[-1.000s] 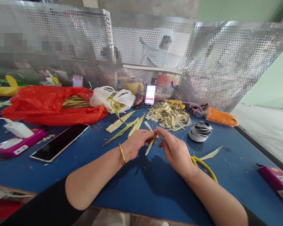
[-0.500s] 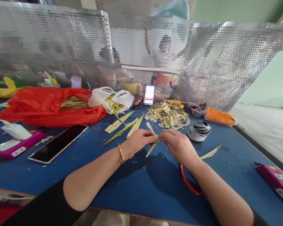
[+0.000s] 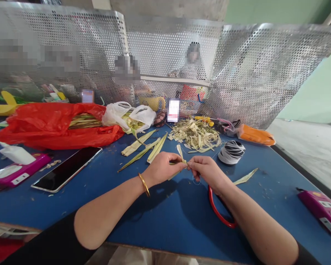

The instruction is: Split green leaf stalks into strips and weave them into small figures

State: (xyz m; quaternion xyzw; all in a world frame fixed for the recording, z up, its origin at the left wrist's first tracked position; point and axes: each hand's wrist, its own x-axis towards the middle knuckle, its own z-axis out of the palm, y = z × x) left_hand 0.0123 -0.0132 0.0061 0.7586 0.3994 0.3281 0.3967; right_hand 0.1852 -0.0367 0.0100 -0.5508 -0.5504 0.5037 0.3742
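My left hand (image 3: 164,167), with a gold bangle at the wrist, pinches a pale dried leaf strip (image 3: 180,151) that sticks up past the fingers. My right hand (image 3: 206,170) meets it fingertip to fingertip, closed at the strip's knotted middle; what exactly its fingers hold is too small to make out. A thin thread (image 3: 195,180) loops below the right fingers. Under the right wrist lies a red-handled tool (image 3: 219,215), partly hidden by the forearm. Several loose leaf strips (image 3: 157,147) rest beyond my left hand, and a spool of grey-white cord (image 3: 231,152) stands beyond the right.
A pile of leaf scraps (image 3: 194,134) lies at the back centre. Red bag (image 3: 49,125), white bag (image 3: 129,116) and black phone (image 3: 67,169) are left; purple power strips (image 3: 321,211) sit at both sides. A perforated metal screen (image 3: 165,48) edges the table, people behind it.
Both hands have turned slightly around the leaf strip, its upper end now more upright and its lower end mostly covered. The right fingers have shifted into a tighter pinch. The view moved slightly.
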